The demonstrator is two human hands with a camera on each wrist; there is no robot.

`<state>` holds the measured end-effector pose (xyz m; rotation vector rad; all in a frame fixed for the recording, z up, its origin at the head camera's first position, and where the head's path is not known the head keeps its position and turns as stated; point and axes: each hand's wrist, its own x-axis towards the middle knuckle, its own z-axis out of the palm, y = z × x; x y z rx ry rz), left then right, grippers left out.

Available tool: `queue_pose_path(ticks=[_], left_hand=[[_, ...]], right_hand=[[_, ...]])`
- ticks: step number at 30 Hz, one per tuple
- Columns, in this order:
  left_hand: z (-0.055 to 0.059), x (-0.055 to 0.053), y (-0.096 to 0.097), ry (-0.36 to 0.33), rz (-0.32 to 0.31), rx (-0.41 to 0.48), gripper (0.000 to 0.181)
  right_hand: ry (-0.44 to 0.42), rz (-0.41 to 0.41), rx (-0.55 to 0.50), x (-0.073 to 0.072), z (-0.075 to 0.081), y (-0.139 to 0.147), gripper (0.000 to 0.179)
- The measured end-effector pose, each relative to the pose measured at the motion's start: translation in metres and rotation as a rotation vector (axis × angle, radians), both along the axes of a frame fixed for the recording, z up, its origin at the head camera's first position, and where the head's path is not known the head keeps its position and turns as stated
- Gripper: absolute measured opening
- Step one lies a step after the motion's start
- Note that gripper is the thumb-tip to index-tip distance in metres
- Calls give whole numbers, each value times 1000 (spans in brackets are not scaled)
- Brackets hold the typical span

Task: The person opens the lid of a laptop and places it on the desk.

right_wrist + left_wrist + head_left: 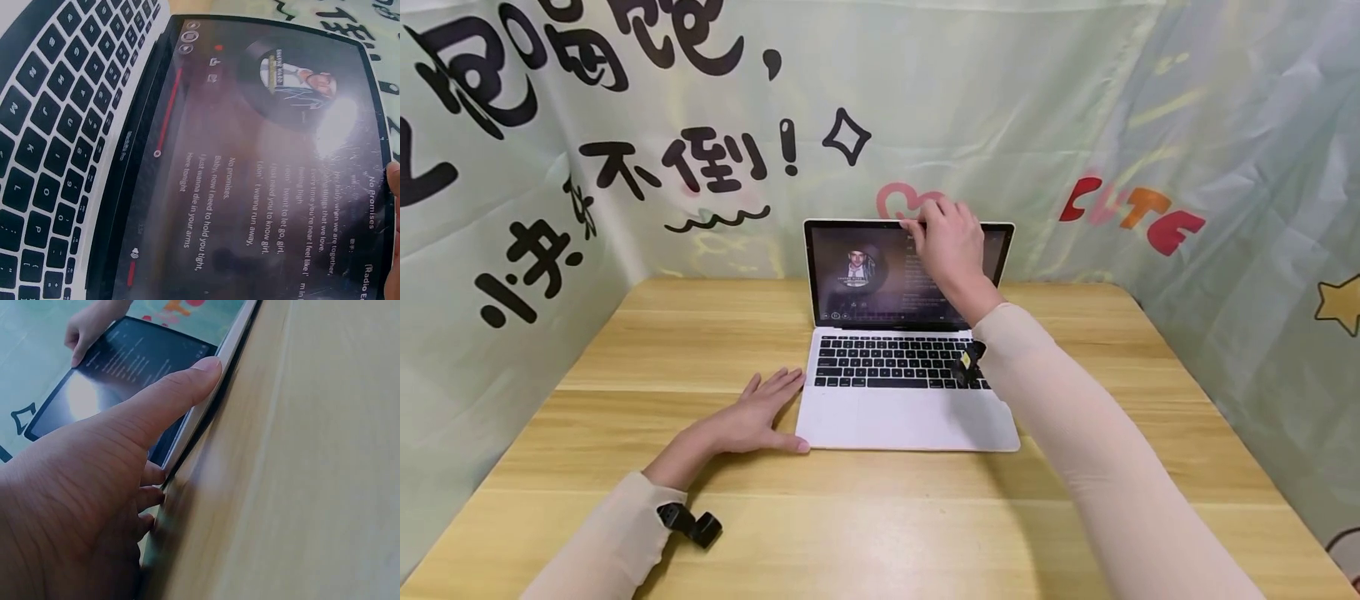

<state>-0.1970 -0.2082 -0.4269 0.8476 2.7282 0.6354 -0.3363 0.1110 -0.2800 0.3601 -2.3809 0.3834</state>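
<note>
A silver laptop (pixel 910 425) stands open on the wooden table, its dark screen (pixel 880 292) lit with a music player. Song lyrics and a round album picture (pixel 306 78) show in the right wrist view. At the top edge of the lid, right of its middle, my right hand (pixel 953 246) pinches the rim, thumb on the screen side and fingers over the back. My left hand (pixel 752 422) lies at the laptop's left side with fingers spread, the thumb at the front corner. In the left wrist view its thumb (pixel 187 381) rests along the base edge.
The wooden table (pixel 880 525) stretches around the laptop on all sides. Behind it hangs a pale green cloth (pixel 1000 108) with black lettering and a colourful word, enclosing the table at the back and both sides. A small black wrist camera (pixel 691 525) sits on the left sleeve.
</note>
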Motion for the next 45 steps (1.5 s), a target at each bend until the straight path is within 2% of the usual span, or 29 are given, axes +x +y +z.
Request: queue_pose_path(ticks=[12,20,27,29,35,45], left_hand=[[0,1,-3,-6,20,0,119],[-3,2,-1,-5,15,-4,120],[-2,1,-1,-8,16,-11,120],[-2,0,-1,-7,15,-4,119],[-1,1,0,-4,11,4,119],[1,1,-1,11,12,6,120]], right_hand=[[17,-3,18,-35,-6,-7,36],[-56,-22,2,-51,-8,-6,34],[-107,1,4,-61,-11,-3,30],[-115,9,35,-63,-12,-1,29],[-166,24,144,-61,-15,6,37],[-181,134,82,-36,-7,26,45]])
